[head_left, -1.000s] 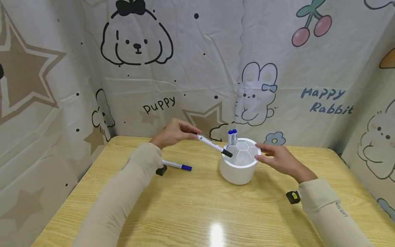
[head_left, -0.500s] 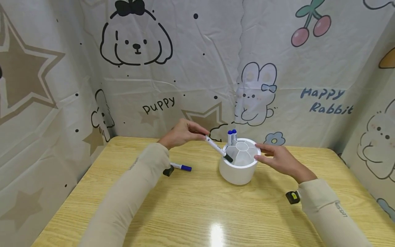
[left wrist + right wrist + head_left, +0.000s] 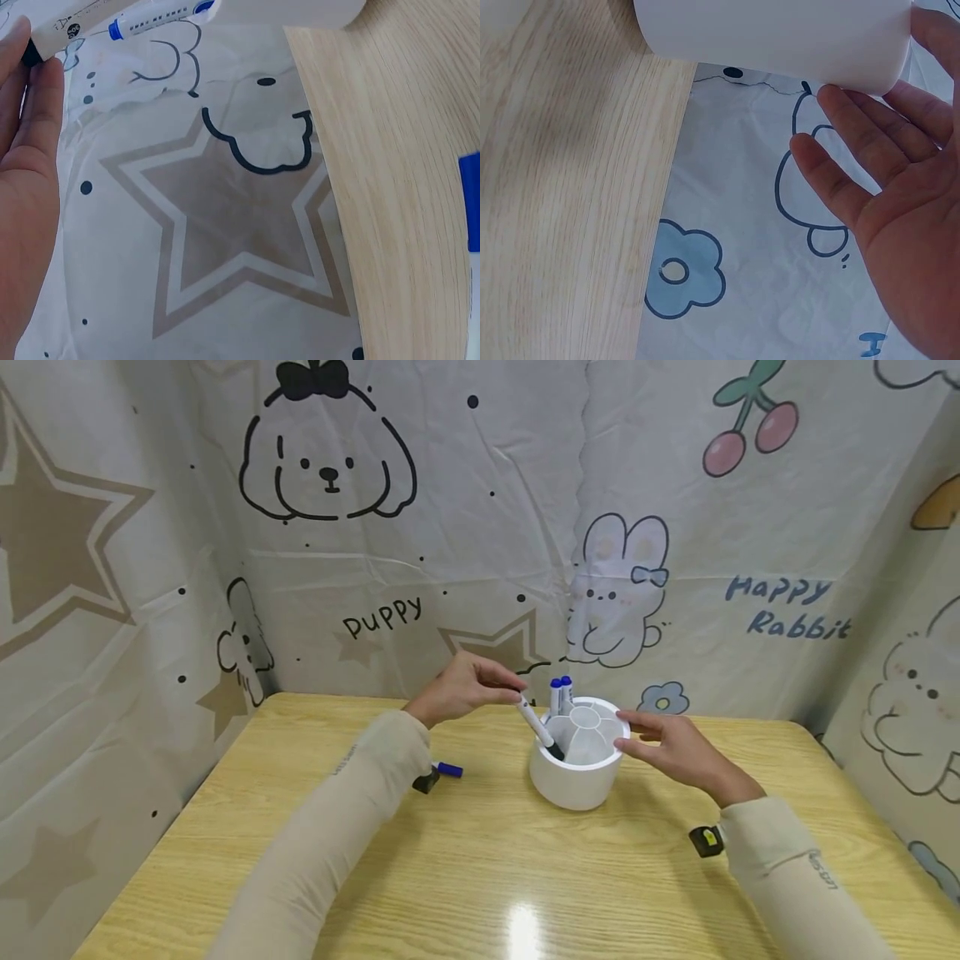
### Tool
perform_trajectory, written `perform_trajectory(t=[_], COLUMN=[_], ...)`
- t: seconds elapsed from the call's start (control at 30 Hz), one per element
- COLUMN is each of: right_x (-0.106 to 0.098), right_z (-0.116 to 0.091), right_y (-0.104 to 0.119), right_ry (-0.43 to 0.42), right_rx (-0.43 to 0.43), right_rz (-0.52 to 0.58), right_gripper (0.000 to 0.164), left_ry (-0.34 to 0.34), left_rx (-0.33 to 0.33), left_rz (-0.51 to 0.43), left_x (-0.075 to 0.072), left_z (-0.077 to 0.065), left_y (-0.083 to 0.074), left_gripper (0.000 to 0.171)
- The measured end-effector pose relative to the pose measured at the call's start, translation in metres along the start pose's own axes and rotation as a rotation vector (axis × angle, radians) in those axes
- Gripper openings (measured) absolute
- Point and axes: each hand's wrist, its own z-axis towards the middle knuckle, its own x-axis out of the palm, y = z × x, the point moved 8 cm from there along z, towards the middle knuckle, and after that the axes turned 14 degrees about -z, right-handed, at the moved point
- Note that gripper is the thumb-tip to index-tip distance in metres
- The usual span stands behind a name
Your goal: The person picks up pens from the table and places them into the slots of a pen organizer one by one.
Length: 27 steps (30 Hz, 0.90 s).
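Note:
My left hand (image 3: 468, 687) pinches the end of a white whiteboard marker (image 3: 536, 724). The marker slants down with its black cap inside a front-left compartment of the white round pen holder (image 3: 573, 785). In the left wrist view, the thumb and fingers hold the marker's dark end (image 3: 31, 54). My right hand (image 3: 678, 752) holds the pen holder's right side at the rim, thumb toward the near side and fingers behind. In the right wrist view, two fingers (image 3: 832, 176) stretch out apart from the wall. Two blue-ended markers (image 3: 561, 693) stand in the holder's back-left part.
Another marker with a blue cap (image 3: 450, 770) lies on the wooden table (image 3: 450, 877), partly hidden behind the left wrist and its black camera (image 3: 426, 780). A printed curtain (image 3: 420, 527) hangs behind the table's back edge and along both sides.
My left hand has moved right with the marker, tipping it steeper, its black cap now lower in the holder. The left forearm now covers more of the lying marker. My right hand stays put.

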Motion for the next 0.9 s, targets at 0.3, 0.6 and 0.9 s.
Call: perform_trajectory(t=[0.3, 0.6, 0.9], right_x=[0.003, -0.002, -0.003], right_z=[0.000, -0.002, 0.001], right_y=[0.002, 0.003, 0.006], right_ry=[0.000, -0.020, -0.050], right_rx=[-0.011, -0.019, -0.056], right_rz=[-0.012, -0.041, -0.021], right_gripper=[0.063, 0.059, 0.051], left_ry=[-0.002, -0.006, -0.031], left_rx=[-0.029, -0.082, -0.119], left_rz=[0.032, 0.052, 0.088], left_x=[-0.001, -0.031, -0.056], left_z=[-0.004, -0.029, -0.052], left_y=[0.006, 0.026, 0.040], left_gripper=[0.022, 0.020, 0.020])
